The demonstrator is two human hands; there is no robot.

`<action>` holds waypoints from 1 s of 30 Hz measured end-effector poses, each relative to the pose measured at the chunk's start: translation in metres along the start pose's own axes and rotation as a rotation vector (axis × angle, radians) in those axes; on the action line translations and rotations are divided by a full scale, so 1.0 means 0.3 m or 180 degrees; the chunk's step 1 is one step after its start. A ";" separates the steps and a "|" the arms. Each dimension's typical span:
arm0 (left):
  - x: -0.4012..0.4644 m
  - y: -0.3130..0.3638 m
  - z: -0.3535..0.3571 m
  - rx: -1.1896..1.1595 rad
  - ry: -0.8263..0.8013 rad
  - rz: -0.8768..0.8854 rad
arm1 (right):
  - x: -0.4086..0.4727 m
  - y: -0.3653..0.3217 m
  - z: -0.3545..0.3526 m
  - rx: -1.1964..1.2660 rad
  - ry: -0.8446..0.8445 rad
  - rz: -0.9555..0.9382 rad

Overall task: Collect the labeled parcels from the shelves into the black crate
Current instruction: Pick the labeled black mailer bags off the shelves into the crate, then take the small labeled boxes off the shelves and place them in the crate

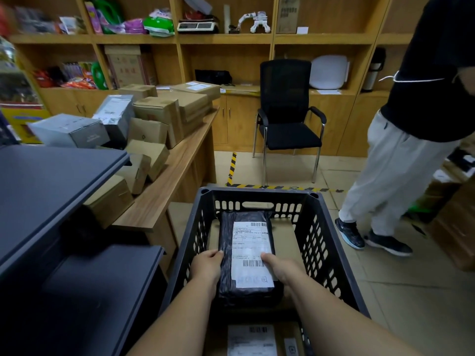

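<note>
A black plastic-wrapped parcel [248, 255] with a white shipping label lies lengthwise inside the black crate [322, 242], on top of a brown cardboard parcel [285, 240]. My left hand [207, 265] grips the parcel's left edge and my right hand [281, 269] grips its right edge, thumb on the label. Another labeled cardboard parcel [253, 340] shows at the crate's near end, between my forearms.
Dark grey shelves [51, 191] stand close on my left. A wooden desk [177, 176] carries several cardboard boxes [159, 116]. A black chair [288, 116] stands ahead by wooden wall shelving. Another person [411, 140] stands at right on the tiled floor.
</note>
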State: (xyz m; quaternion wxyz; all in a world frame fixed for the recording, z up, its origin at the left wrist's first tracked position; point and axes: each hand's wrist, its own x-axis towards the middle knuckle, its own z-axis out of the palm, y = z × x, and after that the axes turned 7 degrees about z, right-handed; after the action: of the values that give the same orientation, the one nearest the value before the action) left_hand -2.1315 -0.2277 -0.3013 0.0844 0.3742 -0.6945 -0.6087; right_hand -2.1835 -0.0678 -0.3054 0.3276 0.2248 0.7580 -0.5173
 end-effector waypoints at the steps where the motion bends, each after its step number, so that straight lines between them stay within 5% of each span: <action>1: 0.003 -0.001 0.000 -0.0007 0.0013 -0.0016 | -0.002 -0.002 0.000 0.0050 -0.0013 -0.0022; 12: 0.014 -0.006 -0.010 0.0180 0.0120 -0.0015 | -0.032 -0.006 0.012 0.0323 0.0010 -0.0231; 17: -0.017 0.044 -0.035 0.0981 0.0062 0.0534 | -0.083 -0.038 -0.008 0.0116 0.0621 -0.0292; 30: -0.249 0.173 -0.155 0.3524 0.0529 0.2342 | -0.293 -0.031 -0.020 -0.2448 0.1526 -0.2338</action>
State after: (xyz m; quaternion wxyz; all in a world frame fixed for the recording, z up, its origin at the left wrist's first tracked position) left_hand -2.0738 -0.2185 -0.2175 0.1352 0.1467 -0.9778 -0.0634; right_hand -2.1313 -0.0658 -0.2340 0.0040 -0.0771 0.9726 -0.2193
